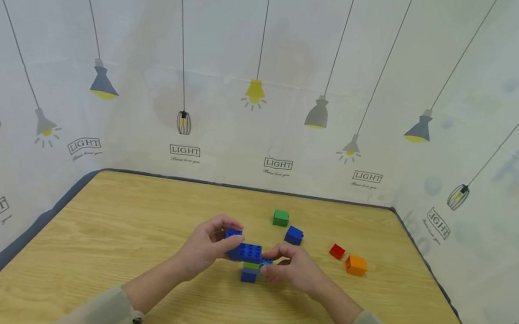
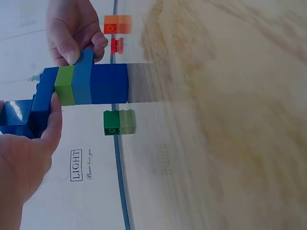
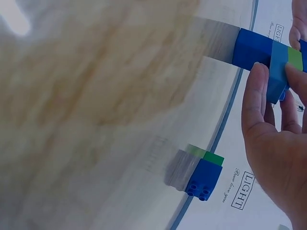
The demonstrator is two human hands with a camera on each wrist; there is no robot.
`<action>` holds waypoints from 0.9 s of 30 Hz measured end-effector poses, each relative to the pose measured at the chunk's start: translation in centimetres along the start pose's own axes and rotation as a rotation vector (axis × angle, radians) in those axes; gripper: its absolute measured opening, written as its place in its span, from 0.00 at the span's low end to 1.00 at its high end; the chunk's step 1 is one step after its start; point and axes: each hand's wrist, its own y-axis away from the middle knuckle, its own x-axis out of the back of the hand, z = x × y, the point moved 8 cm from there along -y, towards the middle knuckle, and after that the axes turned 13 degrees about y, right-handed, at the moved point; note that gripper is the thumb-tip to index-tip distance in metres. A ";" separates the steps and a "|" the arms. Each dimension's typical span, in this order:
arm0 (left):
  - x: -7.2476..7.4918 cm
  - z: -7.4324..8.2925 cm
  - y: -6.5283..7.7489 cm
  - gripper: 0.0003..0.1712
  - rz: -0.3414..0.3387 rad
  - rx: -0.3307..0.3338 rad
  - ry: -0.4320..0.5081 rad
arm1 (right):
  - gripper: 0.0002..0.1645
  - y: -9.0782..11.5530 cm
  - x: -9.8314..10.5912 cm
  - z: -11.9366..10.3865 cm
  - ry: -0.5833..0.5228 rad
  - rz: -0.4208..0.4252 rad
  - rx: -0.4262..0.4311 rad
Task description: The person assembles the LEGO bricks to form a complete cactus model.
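A stack of toy building bricks stands on the table in front of me. Its lowest brick (image 1: 248, 275) is dark blue. Above that a lighter blue brick (image 2: 82, 84) juts out to the right, with a lime green brick (image 1: 251, 266) over it. A long dark blue brick (image 1: 250, 253) lies on top and reaches left, bearing another blue brick (image 1: 234, 232) at its left end. My left hand (image 1: 204, 248) grips these upper blue bricks, thumb on the near side. My right hand (image 3: 276, 148) pinches the jutting end of the lighter blue brick between thumb and fingers.
Behind the stack lie a loose green brick (image 1: 280, 218) and a blue brick (image 1: 294, 236). Farther right are a small red brick (image 1: 337, 251) and an orange brick (image 1: 356, 265). A pale wall covering (image 1: 222, 158) printed with lamps encloses the wooden table (image 1: 142, 208) at the back and sides.
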 end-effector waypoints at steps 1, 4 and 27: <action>0.0 0.0 0.0 0.21 0.007 -0.002 -0.004 | 0.18 -0.1 0.0 0.1 0.005 0.000 -0.005; 0.2 0.1 -0.1 0.21 0.027 -0.011 0.006 | 0.18 -0.3 0.0 0.2 0.014 0.007 -0.018; 0.9 -0.1 -0.6 0.18 0.041 -0.045 0.087 | 0.23 -0.7 1.0 0.0 0.098 0.027 0.010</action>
